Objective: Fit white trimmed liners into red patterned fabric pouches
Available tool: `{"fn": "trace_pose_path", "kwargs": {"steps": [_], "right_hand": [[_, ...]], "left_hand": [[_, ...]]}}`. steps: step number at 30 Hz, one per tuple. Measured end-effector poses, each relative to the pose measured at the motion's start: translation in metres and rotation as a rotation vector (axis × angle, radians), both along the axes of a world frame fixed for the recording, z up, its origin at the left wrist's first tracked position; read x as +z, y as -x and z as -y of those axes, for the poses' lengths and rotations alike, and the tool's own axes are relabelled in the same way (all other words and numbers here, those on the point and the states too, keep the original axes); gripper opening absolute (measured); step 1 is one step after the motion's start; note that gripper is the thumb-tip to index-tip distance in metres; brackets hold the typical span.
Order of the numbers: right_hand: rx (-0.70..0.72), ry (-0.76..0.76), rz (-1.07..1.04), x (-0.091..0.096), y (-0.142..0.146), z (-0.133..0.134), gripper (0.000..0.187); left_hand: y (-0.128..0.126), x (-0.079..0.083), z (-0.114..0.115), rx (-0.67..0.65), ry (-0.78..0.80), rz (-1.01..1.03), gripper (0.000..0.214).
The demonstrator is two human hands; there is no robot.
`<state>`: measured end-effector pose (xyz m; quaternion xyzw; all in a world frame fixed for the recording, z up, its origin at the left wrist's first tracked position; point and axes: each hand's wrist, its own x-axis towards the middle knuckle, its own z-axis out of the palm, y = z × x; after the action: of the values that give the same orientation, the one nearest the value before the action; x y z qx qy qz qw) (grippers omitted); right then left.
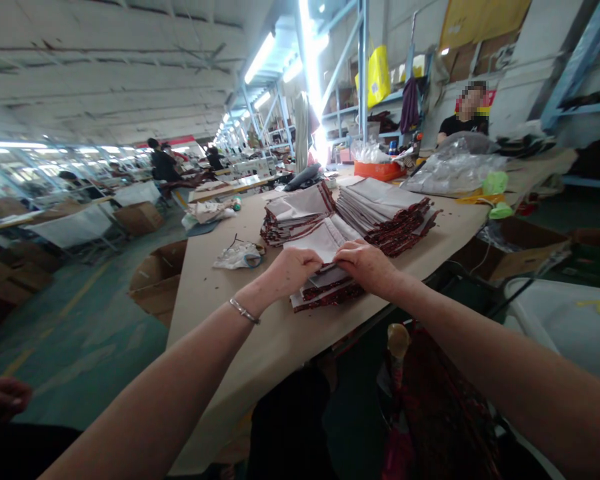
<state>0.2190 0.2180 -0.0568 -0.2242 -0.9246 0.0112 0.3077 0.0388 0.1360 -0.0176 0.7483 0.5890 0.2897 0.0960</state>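
Note:
Both my hands pinch the near edge of a pale fabric piece [325, 235] with a dark red underside, on top of a small stack. My left hand [300, 261], with a metal bracelet at the wrist, is closed on the edge's left part. Close beside it, my right hand [363, 263] grips the same edge, fingers curled. Beneath them the lower layers of the stack [325, 297] show dark red, glittery edges. Behind lie two more fabric stacks, one at the left [295, 207] and a larger, fanned one at the right [380, 207].
The brown-covered table [220, 320] carries a clear plastic bundle [237, 255] at left, an orange basin [379, 171] and plastic bags [455, 170] farther back. Cardboard boxes [163, 277] stand beside it. A person [464, 123] is across the table; another person's hand [5, 397] shows lower left.

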Motion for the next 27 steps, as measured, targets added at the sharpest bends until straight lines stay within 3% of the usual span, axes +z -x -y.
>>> {"fn": "trace_pose_path", "kwargs": {"steps": [4,7,10,12,17,22,27], "right_hand": [[0.074,-0.028,-0.181,0.023,0.009,-0.001,0.019],[0.188,-0.026,-0.321,0.037,0.017,-0.001,0.025],[0.263,-0.057,-0.35,0.037,0.02,0.0,0.024],[0.248,-0.078,-0.343,0.03,0.019,0.001,0.023],[0.166,-0.055,-0.321,0.008,0.011,0.003,0.022],[0.179,-0.048,-0.27,0.003,0.008,0.011,0.02],[0.193,-0.034,-0.238,0.007,0.009,0.017,0.02]], "left_hand": [[0.003,0.014,0.004,0.041,-0.114,-0.009,0.022],[0.005,0.024,0.005,0.202,-0.281,-0.067,0.018],[0.007,0.028,0.006,0.353,-0.436,-0.17,0.017],[0.007,0.027,0.01,0.374,-0.45,-0.114,0.019],[0.0,0.002,0.04,0.357,-0.316,0.184,0.014],[-0.014,-0.037,0.069,0.315,-0.355,0.12,0.033],[-0.024,-0.057,0.067,0.351,-0.406,0.011,0.045]]}}
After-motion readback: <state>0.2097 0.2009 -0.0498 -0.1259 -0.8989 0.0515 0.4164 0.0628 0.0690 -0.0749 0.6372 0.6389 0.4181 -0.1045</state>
